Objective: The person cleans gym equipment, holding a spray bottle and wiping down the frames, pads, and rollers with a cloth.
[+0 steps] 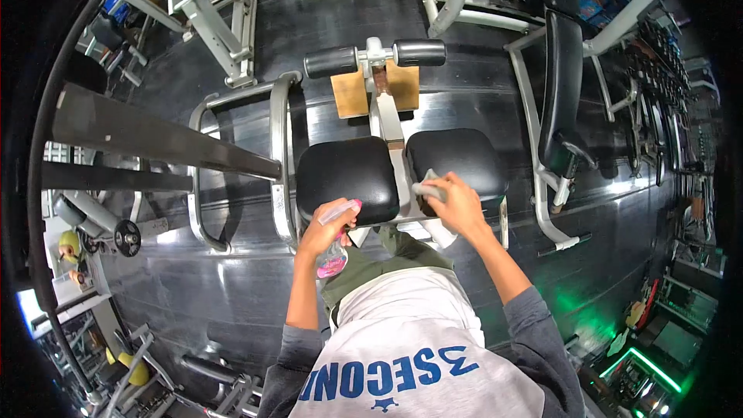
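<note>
My left hand (331,231) is wrapped round the neck of a spray bottle (333,261) with a pink label and a pink nozzle. The bottle is beside the near edge of the left black pad (347,176). A greyish cloth (430,187) is bunched in the fingers of my right hand (457,205). That hand is at the inner near part of the right black pad (458,156); whether the cloth presses on the pad I cannot tell. Both pads belong to one exercise bench with a pale centre frame (396,156).
Beyond the pads stand black foam rollers (419,53) and a wooden plate (404,87). Metal frame bars (282,147) rise close on the left. An upright padded bench (561,77) stands to the right. Dark flooring (480,77) runs between the machines.
</note>
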Tool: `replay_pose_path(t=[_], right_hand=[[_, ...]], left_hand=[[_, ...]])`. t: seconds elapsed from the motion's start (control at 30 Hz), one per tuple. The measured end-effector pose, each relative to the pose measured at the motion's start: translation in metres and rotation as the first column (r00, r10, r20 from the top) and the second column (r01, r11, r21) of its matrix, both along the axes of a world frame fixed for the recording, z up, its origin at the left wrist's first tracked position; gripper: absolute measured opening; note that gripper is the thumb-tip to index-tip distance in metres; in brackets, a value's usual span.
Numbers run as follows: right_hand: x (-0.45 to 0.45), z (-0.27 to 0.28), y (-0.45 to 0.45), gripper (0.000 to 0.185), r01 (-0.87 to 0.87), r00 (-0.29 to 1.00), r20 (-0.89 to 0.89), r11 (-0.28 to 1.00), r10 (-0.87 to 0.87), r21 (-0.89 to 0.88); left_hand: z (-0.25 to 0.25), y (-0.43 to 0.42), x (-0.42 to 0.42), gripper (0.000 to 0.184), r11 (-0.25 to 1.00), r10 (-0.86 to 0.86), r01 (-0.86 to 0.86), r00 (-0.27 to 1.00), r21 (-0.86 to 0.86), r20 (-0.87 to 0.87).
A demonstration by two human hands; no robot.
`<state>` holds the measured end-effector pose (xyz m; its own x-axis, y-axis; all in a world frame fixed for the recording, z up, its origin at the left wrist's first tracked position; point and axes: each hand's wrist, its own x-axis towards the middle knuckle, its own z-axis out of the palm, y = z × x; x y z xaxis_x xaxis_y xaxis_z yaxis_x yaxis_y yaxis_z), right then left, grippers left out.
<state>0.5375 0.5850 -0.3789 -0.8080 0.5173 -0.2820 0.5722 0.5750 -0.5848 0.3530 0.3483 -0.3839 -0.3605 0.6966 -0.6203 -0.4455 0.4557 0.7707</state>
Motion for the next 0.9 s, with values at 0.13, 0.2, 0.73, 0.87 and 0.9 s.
replay_pose_path(t=[0.13, 0.2, 0.73, 0.87, 0.9], right_hand=[[0.022, -0.003, 0.027, 0.033, 0.185, 0.977, -0.097, 0.98, -0.192, -0.078], [0.035, -0.004, 0.033, 0.033, 0.258, 0.961, -0.067, 0.955, -0.27, -0.144], [0.028, -0.044, 0.039, 0.034, 0.446, 0.81, -0.296, 0.86, -0.506, -0.25], [0.013, -0.056, 0.046, 0.031, 0.44, 0.811, -0.325, 0.873, -0.487, -0.209], [0.011, -0.057, 0.047, 0.031, 0.457, 0.815, -0.286, 0.863, -0.503, -0.215]], left_hand=[[0.006, 0.033, 0.003, 0.031, 0.999, -0.046, 0.047, 0.995, 0.008, -0.092], [0.002, 0.051, 0.008, 0.03, 0.999, -0.047, 0.048, 0.995, 0.014, -0.083], [-0.041, 0.163, 0.004, 0.043, 0.997, 0.006, -0.001, 0.998, -0.078, 0.063], [-0.053, 0.176, 0.002, 0.043, 0.992, 0.021, -0.023, 1.0, -0.123, -0.021], [-0.054, 0.178, 0.001, 0.043, 0.987, 0.045, -0.05, 0.998, -0.15, -0.04]])
